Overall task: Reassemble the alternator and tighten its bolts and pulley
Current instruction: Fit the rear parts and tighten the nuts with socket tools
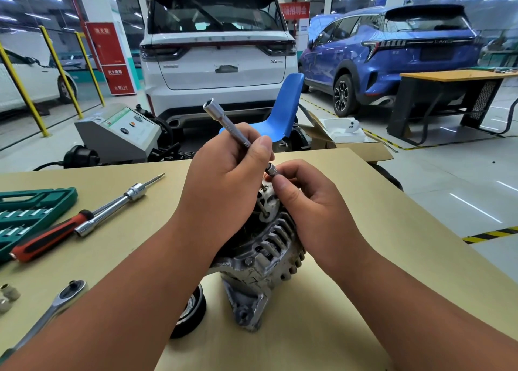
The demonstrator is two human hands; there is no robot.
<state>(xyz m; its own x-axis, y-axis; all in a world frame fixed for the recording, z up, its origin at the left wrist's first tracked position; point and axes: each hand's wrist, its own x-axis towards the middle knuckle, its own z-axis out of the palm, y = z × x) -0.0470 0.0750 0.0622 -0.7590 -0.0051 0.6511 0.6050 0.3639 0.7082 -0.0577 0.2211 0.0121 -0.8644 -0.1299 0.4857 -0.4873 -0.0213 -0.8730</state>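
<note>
Left hand (227, 180) is up at centre frame, fingers curled round a long chrome extension bar (224, 121) that slants toward the upper left, its open end pointing at the white car (218, 48). Right hand (305, 199) sits just beside it, thumb and fingertips pinching the small socket (271, 170) at the bar's lower end. Below that socket a thin bolt (263, 199) runs down into the alternator (266, 255); whether socket and bolt head are touching, I cannot tell.

That alternator stands at lower centre on the tan surface (364, 230), finned grey housing facing up and right, its black pulley (193, 309) low on the left side, partly behind the left forearm.

Over on the left of the frame: a green tool case (28, 213) lying open, a red-handled screwdriver (47, 239) beside it, a chrome bar with a sliding head (112, 205) touching the screwdriver, and a ratchet (56, 303) at lower left near two loose sockets (9, 290). A blue chair (283, 110) stands behind the surface, and a blue car (392, 53) is parked at upper right.
</note>
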